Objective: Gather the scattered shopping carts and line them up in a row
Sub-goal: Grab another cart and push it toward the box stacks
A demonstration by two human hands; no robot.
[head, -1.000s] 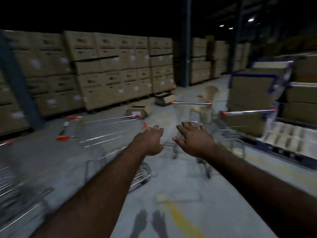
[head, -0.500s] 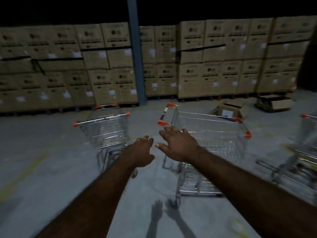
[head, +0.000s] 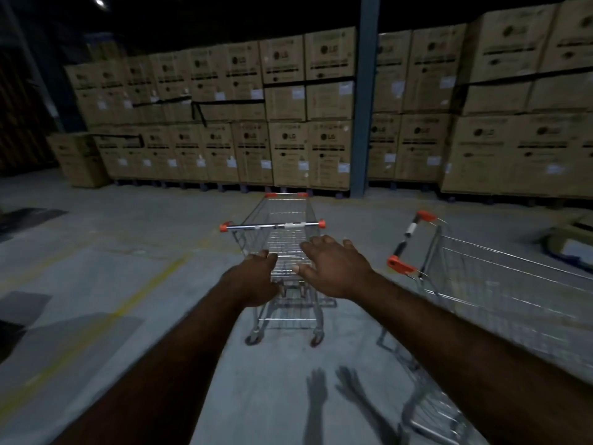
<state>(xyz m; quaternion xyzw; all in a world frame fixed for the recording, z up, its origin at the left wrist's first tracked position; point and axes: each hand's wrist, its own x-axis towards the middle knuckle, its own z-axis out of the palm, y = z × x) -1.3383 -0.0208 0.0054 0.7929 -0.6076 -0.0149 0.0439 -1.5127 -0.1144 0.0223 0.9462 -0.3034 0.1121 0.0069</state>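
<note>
A wire shopping cart (head: 282, 220) with orange handle caps stands straight ahead, its handle bar facing me. Both my arms stretch toward it. My left hand (head: 256, 277) and my right hand (head: 330, 268) hover palm down, short of the handle bar, fingers loosely apart and holding nothing. A second wire cart (head: 500, 284) stands to the right, turned sideways, its orange-capped handle nearest the first cart.
A wall of stacked cardboard boxes (head: 288, 123) on pallets runs across the back, with a blue steel column (head: 364, 97) in front of it. A yellow floor line (head: 138, 293) crosses the concrete at left. An open box (head: 571, 242) lies at far right.
My view has swung left, so the first cart now sits centred ahead and the second has shifted to the right. Both hands stay stretched out and empty.
</note>
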